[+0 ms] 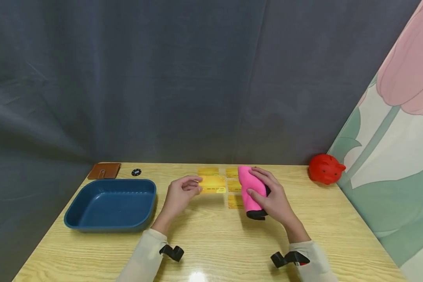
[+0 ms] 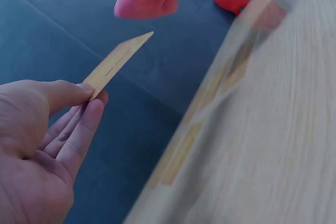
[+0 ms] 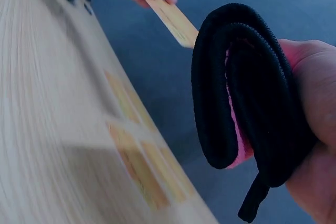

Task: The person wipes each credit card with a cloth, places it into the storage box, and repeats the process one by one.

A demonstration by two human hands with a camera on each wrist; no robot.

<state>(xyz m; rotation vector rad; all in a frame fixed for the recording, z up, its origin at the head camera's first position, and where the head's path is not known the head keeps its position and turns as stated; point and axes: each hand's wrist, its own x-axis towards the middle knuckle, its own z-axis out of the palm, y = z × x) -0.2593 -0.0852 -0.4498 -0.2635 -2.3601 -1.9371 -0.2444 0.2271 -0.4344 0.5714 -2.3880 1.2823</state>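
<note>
My left hand [image 1: 181, 194] pinches a gold bank card [image 1: 212, 184] by its left edge, thumb on one side and fingers on the other. The left wrist view shows the same card [image 2: 118, 64] raised above the table, tilted. My right hand [image 1: 273, 196] grips a folded bright pink cloth [image 1: 250, 188] with black trim. In the right wrist view its end shows thick black folds [image 3: 226, 93] with a pink seam and a small black tab hanging down. Several more gold cards [image 1: 235, 202] lie in rows on the table between and beyond my hands, partly hidden by the held things.
A blue tray [image 1: 109, 205] stands at the left. Behind it lie a brown leather wallet [image 1: 103, 171] and a black poker chip [image 1: 136, 172]. A red piggy bank [image 1: 325, 169] sits at the far right corner. A dark curtain [image 1: 183, 86] hangs along the table's back edge.
</note>
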